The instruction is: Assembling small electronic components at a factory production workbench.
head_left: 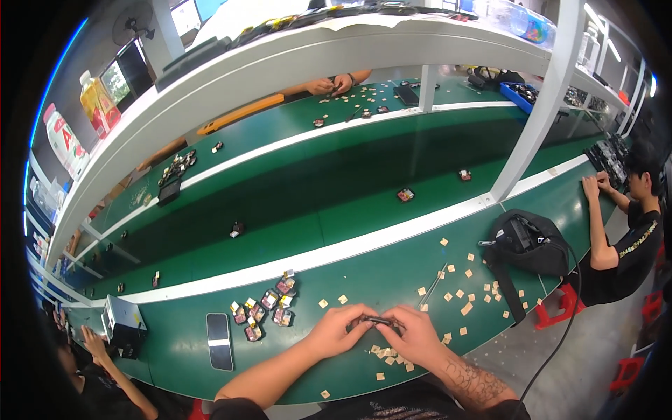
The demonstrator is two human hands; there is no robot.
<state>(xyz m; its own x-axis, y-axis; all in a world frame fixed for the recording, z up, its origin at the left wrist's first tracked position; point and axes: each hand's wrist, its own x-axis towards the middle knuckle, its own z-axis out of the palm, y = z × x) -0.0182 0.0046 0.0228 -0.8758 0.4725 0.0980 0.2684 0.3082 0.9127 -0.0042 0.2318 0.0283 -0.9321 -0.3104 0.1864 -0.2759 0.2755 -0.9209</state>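
A small dark part [379, 320] is held between the two hands, just above the green bench [175, 350], near its front edge. The left hand [341, 329] is closed on the left end of the part and the right hand [414, 334] is closed on the right end, so both hands are equally near to it and the fingertips almost meet over it. The long axis of the part is seen to lie left to right, roughly along the front edge of the bench, with the middle of the part left bare between the fingers. What kind of part it is cannot be told, because it is too small and is mostly covered.

Under and just beside the right hand, many small tan square pieces [392, 353] are scattered on the bench, and more of them are spread to the right, toward a black bag [528, 245]. To the left of the left hand, well apart from it, a cluster of small dark modules [262, 304] with coloured faces is laid out, and further left a black phone [220, 341] lies flat. A thin rod-like tool [432, 287] lies on the bench beyond the right hand, tilted away from the person.
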